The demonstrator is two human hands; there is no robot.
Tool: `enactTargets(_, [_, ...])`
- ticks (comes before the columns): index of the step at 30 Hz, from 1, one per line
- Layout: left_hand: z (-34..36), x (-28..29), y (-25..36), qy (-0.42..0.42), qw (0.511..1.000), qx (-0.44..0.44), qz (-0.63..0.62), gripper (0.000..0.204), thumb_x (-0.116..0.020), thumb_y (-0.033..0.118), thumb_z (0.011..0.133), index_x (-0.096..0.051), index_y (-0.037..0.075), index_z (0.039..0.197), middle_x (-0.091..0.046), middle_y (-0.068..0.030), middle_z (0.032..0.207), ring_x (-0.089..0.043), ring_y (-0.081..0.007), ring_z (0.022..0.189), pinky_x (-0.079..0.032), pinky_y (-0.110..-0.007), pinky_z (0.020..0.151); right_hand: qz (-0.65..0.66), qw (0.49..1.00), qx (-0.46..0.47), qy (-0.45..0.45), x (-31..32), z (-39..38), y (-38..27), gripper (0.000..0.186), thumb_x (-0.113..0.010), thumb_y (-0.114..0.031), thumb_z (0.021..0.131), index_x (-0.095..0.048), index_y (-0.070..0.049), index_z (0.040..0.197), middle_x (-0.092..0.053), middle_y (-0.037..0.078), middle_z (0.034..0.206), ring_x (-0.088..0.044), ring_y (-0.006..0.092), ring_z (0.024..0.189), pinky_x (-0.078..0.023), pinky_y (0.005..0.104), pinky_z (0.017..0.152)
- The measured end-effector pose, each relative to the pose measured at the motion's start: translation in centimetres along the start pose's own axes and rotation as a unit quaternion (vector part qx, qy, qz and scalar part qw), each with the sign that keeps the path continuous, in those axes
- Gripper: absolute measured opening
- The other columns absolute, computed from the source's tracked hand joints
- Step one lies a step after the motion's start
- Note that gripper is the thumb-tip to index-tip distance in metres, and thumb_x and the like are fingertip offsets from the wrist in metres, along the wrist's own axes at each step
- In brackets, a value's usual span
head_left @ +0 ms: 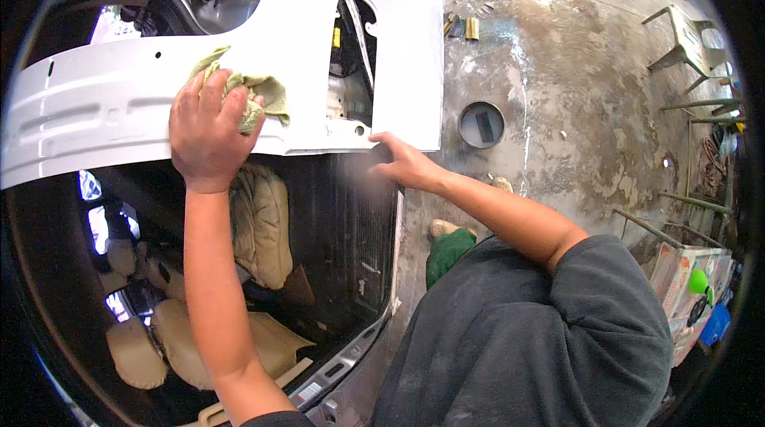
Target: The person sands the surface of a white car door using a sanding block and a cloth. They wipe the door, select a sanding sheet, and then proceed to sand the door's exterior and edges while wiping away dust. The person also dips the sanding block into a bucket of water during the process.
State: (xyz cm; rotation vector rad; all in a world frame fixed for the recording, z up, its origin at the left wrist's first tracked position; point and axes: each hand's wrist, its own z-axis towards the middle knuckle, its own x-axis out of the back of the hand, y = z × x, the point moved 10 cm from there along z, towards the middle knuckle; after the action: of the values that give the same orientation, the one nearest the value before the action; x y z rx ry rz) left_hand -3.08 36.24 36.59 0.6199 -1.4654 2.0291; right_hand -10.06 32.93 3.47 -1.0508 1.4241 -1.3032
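Note:
My left hand (pixel 211 128) is closed over a crumpled yellow-green cloth (pixel 267 92), pressing it on the white-painted car body panel (pixel 103 92). Folds of the cloth stick out past the fingers on both sides. At the panel's near edge, below its tall oval opening (pixel 348 100), is my right hand (pixel 406 165). Its index finger touches the panel by that edge, while the thumb stands apart below; the other fingers are partly hidden. Between the thumb and finger I make out no held thing.
Below the panel gapes the dark car interior with tan seats (pixel 259 228). On the stained concrete floor stand a round pan (pixel 481 125) holding dark liquid and, farther off, a small yellow block (pixel 472 28). A plastic chair (pixel 685 44) and a paper-covered stand (pixel 689 283) are at the right.

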Motion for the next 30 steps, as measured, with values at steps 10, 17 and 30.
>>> enactTargets(10, [-0.4,0.8,-0.1,0.020,0.999,-0.027,-0.026,0.024,-0.079,0.032,0.080,-0.071,0.015,0.094,-0.065,-0.0034,0.118,-0.060,-0.0263,0.117,-0.051,-0.046,0.100,0.123,0.988,0.005,0.096,-0.8,-1.1,-3.7,0.061,-0.068,-0.024,0.094,-0.046,0.002,0.145,-0.054,0.028,0.137,-0.051,0.0349,0.133,-0.041,0.0410,0.111])
enactTargets(17, [-1.4,1.3,1.5,0.035,0.986,-0.145,-0.078,0.023,-0.077,0.030,0.081,-0.071,0.012,0.093,-0.065,-0.0062,0.117,-0.060,-0.0275,0.117,-0.051,-0.046,0.100,-0.147,0.909,0.242,0.307,-3.7,-2.1,-11.1,0.049,-0.074,-0.009,0.087,-0.054,-0.002,0.131,-0.057,0.021,0.114,-0.058,0.0356,0.114,-0.052,0.0440,0.095])
enactTargets(30, [-2.5,1.8,2.3,0.094,0.976,-0.192,-0.042,0.025,-0.078,0.031,0.082,-0.070,0.012,0.097,-0.066,-0.0076,0.118,-0.061,-0.0298,0.117,-0.051,-0.046,0.099,-0.122,0.848,0.269,0.439,-6.0,-3.5,-10.8,0.035,-0.068,0.003,0.084,-0.067,-0.001,0.119,-0.058,0.015,0.117,-0.063,0.0322,0.102,-0.054,0.0385,0.090])
